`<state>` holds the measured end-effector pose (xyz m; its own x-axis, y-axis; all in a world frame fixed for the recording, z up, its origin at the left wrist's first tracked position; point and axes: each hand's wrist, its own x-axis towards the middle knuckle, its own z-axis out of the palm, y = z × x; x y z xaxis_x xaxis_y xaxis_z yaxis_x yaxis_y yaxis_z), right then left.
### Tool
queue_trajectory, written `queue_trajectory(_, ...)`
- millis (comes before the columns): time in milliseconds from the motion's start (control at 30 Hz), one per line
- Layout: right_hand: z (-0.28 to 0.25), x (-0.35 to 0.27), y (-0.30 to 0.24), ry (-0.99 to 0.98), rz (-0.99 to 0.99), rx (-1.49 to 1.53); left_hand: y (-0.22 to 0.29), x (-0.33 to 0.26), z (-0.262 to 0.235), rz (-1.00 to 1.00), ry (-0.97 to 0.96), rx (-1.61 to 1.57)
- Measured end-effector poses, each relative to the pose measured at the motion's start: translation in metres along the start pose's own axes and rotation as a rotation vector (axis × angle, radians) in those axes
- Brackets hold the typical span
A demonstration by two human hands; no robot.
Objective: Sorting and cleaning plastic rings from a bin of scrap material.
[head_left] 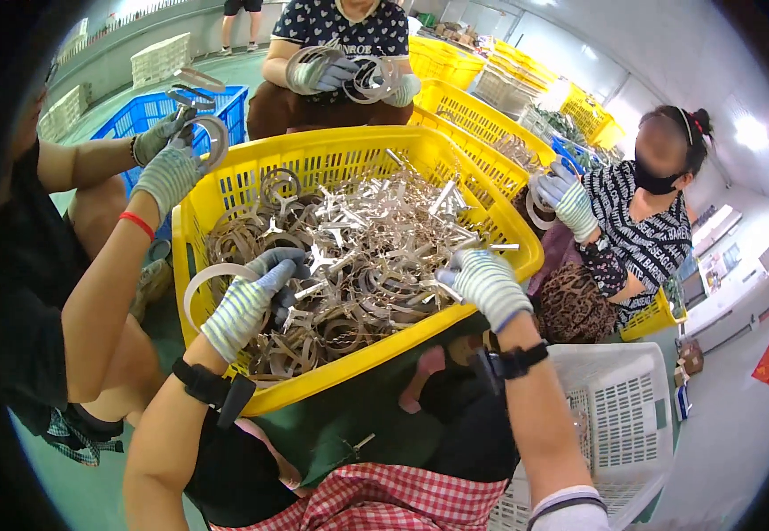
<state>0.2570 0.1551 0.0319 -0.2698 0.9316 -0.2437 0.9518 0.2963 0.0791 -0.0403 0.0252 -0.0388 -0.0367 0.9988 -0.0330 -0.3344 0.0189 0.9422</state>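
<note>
The room is big and bright. A pale ring (216, 270) is at the near left of the metal pile (375, 234), and the left hand (247, 305) is pinching it. The right hand (493, 285) is at the pile's right side; I can't tell if it grips anything. The bits look tangled, so a soft hold and a slow pull should work best. Around the yellow basket (331, 374) are a left person (105, 292), a far person (336, 31) and a right person (659, 230).
</note>
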Motion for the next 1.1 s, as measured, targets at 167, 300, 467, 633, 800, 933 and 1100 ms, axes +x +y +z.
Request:
queue_trajectory(167, 0.056, 0.027, -0.004, 0.072, -0.013, -0.151, 0.009, -0.009, -0.009, 0.025, 0.039, -0.009)
queue_trajectory(300, 0.048, 0.029, 0.037, 0.414, -0.038, 0.184, 0.015, -0.012, -0.013, 0.033, 0.040, 0.031)
queue_trajectory(467, 0.012, 0.001, 0.091, 0.845, 0.022, 0.654, 0.014, -0.002, -0.021, 0.059, 0.073, 0.042)
queue_trajectory(633, 0.006, 0.001, 0.053, 1.083, -0.181, 1.225, 0.000, 0.006, -0.024, -0.072, 0.020, 0.170)
queue_trajectory(800, 0.013, -0.002, -0.008, 0.772, -0.198, 1.406, -0.013, 0.006, -0.017, -0.307, -0.287, 0.383)
queue_trajectory(933, 0.021, 0.004, -0.013, 0.731, -0.196, 1.469, -0.039, 0.023, -0.017, -0.542, -0.493, 0.604)
queue_trajectory(1100, 0.017, -0.006, -0.024, 0.769, -0.186, 1.382, -0.016, 0.059, -0.033, -0.574, -0.233, 0.730)
